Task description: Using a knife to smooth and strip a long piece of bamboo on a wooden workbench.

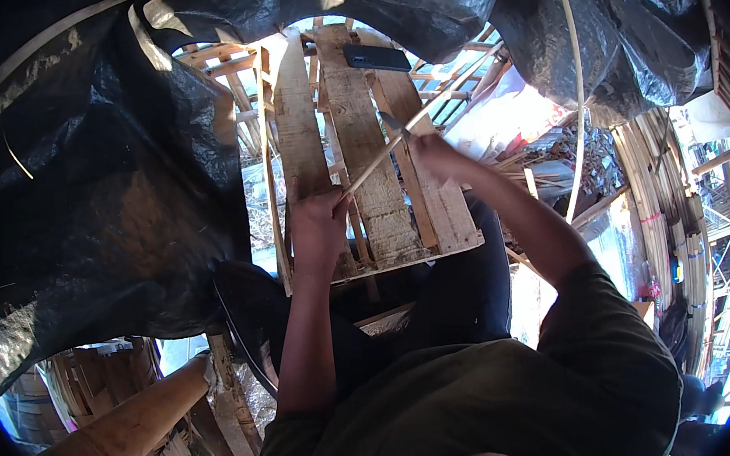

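Over a slatted wooden bench (364, 140), a long thin pale strip of bamboo or wood (371, 169) slants from lower left to upper right. My left hand (318, 219) is closed round its lower end, near the bench's left planks. A knife (391, 125) is in my right hand (437, 158), its short dark blade pointing up and left across the strip. Blade and strip look to be touching, though the exact contact is hard to make out. My right fingers are slightly blurred and wrapped round the handle, which they hide.
A dark phone (377, 58) lies at the bench's far end. Black plastic sheeting (98, 192) hangs at the left and overhead. Bundled bamboo strips (648, 201) stand at the right, near a heap of scraps (578, 159). A thick bamboo pole (130, 431) crosses the lower left.
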A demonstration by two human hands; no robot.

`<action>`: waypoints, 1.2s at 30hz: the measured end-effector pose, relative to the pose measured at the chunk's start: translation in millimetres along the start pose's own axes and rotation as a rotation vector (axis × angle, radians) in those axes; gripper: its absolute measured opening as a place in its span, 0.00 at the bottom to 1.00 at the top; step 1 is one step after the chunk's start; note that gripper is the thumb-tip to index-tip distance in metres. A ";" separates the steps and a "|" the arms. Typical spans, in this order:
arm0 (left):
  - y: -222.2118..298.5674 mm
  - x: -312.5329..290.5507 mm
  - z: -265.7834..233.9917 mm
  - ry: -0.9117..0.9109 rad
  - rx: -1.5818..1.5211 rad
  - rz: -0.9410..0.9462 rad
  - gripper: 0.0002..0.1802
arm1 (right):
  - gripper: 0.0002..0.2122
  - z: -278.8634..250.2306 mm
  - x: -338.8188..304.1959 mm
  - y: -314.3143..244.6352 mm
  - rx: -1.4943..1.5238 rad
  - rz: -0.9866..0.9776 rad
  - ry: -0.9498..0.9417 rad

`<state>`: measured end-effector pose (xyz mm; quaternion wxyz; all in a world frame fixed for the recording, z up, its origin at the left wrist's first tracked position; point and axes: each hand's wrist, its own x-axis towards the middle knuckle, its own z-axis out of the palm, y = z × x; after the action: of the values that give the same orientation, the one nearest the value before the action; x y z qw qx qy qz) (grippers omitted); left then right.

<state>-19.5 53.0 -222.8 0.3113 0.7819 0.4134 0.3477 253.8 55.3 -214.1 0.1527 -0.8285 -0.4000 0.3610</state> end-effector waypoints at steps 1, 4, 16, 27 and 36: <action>0.7 -0.9 -0.3 0.009 0.008 -0.005 0.07 | 0.17 14.4 -22.3 -4.4 0.102 -0.055 0.111; 0.0 -9.0 -1.9 0.014 0.007 -0.019 0.08 | 0.16 -56.8 6.0 -6.2 0.389 0.081 -0.326; 1.4 -3.1 0.2 0.068 -0.052 0.030 0.09 | 0.18 -10.1 -21.2 -9.0 -0.023 -0.028 -0.061; 4.1 -1.3 -0.3 0.017 0.019 -0.011 0.09 | 0.19 -33.3 -34.4 -15.7 0.231 -0.019 -0.391; -1.9 -9.2 -1.5 0.040 -0.013 0.027 0.07 | 0.13 -11.0 -22.2 -14.9 0.124 -0.035 -0.299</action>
<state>-25.3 46.3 -226.1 0.3034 0.7782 0.4066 0.3701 244.2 47.9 -187.9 0.1484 -0.7474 -0.4095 0.5018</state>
